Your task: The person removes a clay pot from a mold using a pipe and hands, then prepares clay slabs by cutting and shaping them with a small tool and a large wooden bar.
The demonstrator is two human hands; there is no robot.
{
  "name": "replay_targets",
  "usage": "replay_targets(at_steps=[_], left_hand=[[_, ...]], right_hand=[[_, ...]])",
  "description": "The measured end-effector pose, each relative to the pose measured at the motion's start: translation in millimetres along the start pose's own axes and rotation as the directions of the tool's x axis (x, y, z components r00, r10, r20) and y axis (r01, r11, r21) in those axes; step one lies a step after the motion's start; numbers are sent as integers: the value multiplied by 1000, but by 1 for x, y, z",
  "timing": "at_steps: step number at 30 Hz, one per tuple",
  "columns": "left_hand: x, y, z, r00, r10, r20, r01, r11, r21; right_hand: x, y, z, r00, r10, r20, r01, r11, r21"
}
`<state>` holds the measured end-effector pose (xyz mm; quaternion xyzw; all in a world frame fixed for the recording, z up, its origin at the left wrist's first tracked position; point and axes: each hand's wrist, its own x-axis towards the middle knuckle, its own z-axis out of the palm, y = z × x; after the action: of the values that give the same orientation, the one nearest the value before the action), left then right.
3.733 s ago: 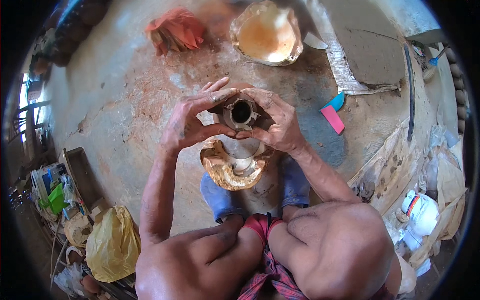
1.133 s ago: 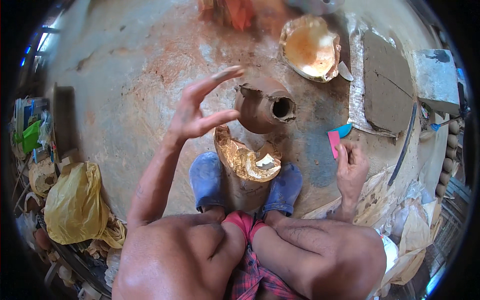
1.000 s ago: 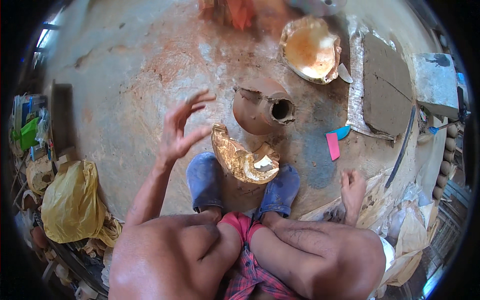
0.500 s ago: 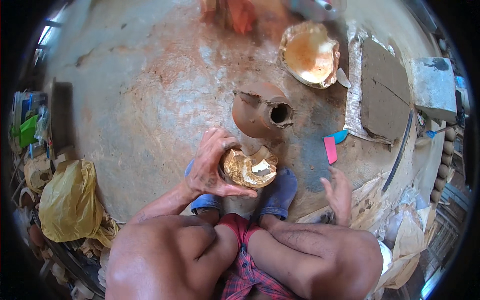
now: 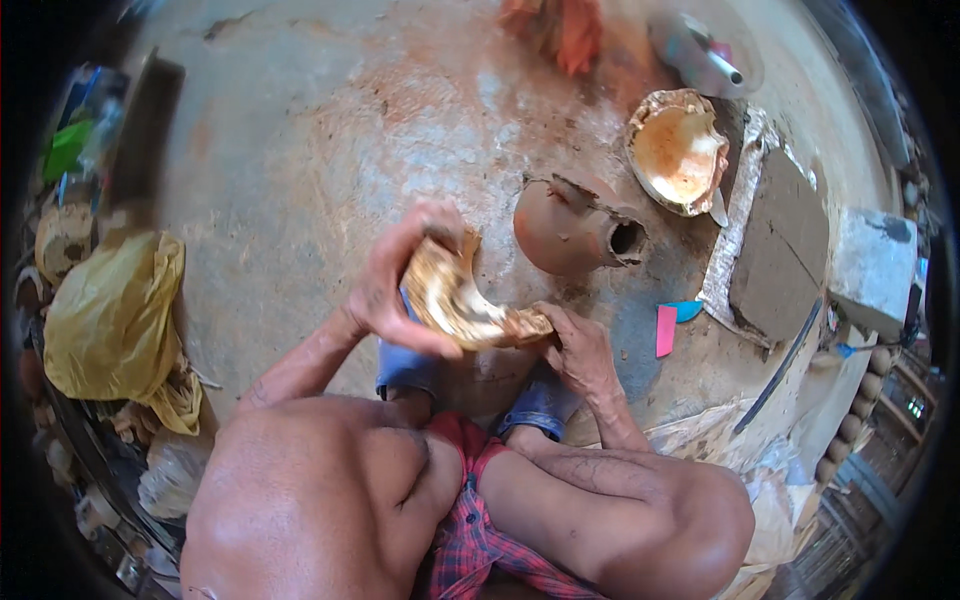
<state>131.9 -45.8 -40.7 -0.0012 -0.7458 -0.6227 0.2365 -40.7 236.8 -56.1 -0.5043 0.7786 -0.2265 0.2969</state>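
My left hand (image 5: 385, 290) grips one side of a curved plaster mould piece (image 5: 445, 295), rough and brown outside, white in its hollow. My right hand (image 5: 584, 355) pinches the piece's right end between thumb and fingers. It is tilted above the floor in front of my feet and partly blurred. Just beyond it, to the right, a brown clay vessel (image 5: 560, 240) lies on its side. The vessel's round dark mouth faces right, and a ragged seam of clay runs along its top.
Farther right sit a bowl-shaped plaster mould (image 5: 678, 148) and a grey clay slab (image 5: 785, 240). A pink scraper (image 5: 666, 331) and a teal scraper (image 5: 688, 311) lie nearer. A pale block (image 5: 874, 268) stands at right, a yellow plastic bag (image 5: 115, 330) at left, orange cloth (image 5: 570, 38) at the back.
My right hand has come in from the right and taken hold of the mould piece's end. The piece has been turned and tipped in my left hand. The view has shifted.
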Motion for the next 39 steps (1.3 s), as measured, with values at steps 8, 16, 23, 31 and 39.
replay_targets(at_steps=[8, 16, 23, 31, 39], left_hand=[[-20, -22, -59, 833, -399, -383, 163, 838, -520], [-27, -43, -147, 660, -689, -299, 473, 691, -547], [-52, -86, -180, 583, -725, -366, 589, 688, -424], [-41, -91, -186, 496, -643, -583, 842, 521, 141], [59, 13, -42, 722, -452, -524, 585, 803, 114]], right_hand=[[55, -68, 13, 969, -242, -46, 235, 963, -129], [96, -128, 49, 875, -479, -71, 485, 864, 139], [31, -16, 7, 938, -231, 258, 179, 961, 212], [-22, 89, -71, 877, 478, 39, -480, 875, 70], [56, 67, -129, 780, 597, -190, -583, 802, 128]])
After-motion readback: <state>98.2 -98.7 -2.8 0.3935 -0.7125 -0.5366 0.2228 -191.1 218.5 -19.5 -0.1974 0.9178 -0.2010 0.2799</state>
